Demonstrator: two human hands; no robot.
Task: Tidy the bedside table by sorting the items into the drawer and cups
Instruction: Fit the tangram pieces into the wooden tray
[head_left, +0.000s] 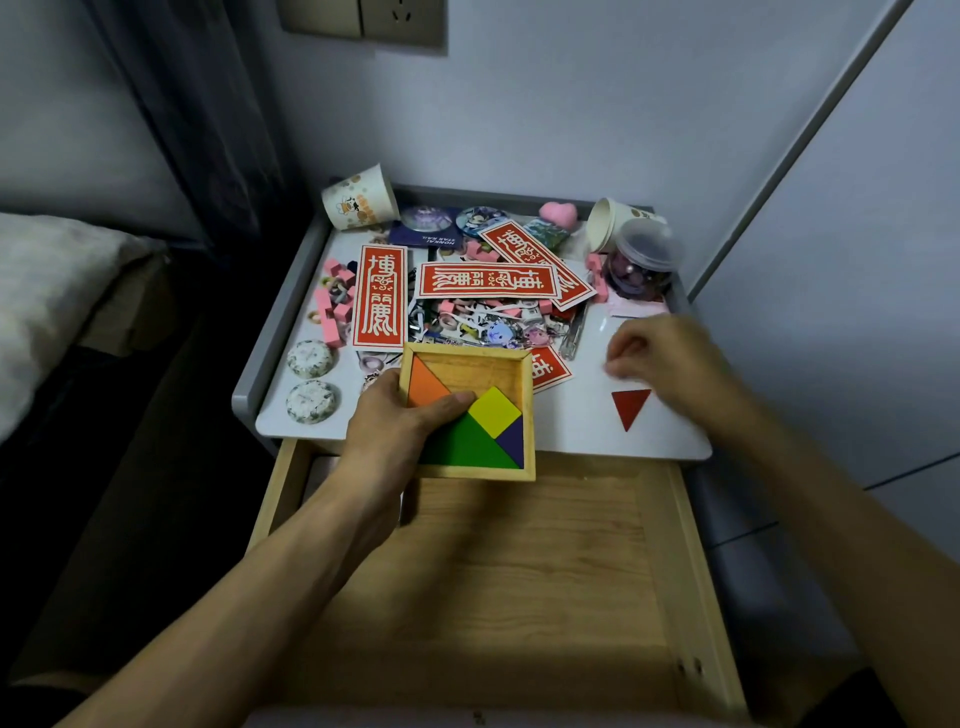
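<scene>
My left hand (400, 415) grips a square wooden tangram tray (524, 415) holding orange, yellow, green and purple pieces, at the table's front edge above the open wooden drawer (519, 561). My right hand (660, 358) hovers curled over the white tabletop (670, 436), just above a loose red triangle piece (629, 406); whether its fingertips pinch anything I cannot tell. Two paper cups lie tipped at the back: one at the left (358, 200), one at the right (613, 221).
Red paper strips (378, 296), pink blocks (332, 312), badges, keychains and stickers clutter the table's middle. Two round white items (310, 379) sit front left. A clear jar of beads (644, 265) stands back right. A bed (52, 291) lies left, a wall right.
</scene>
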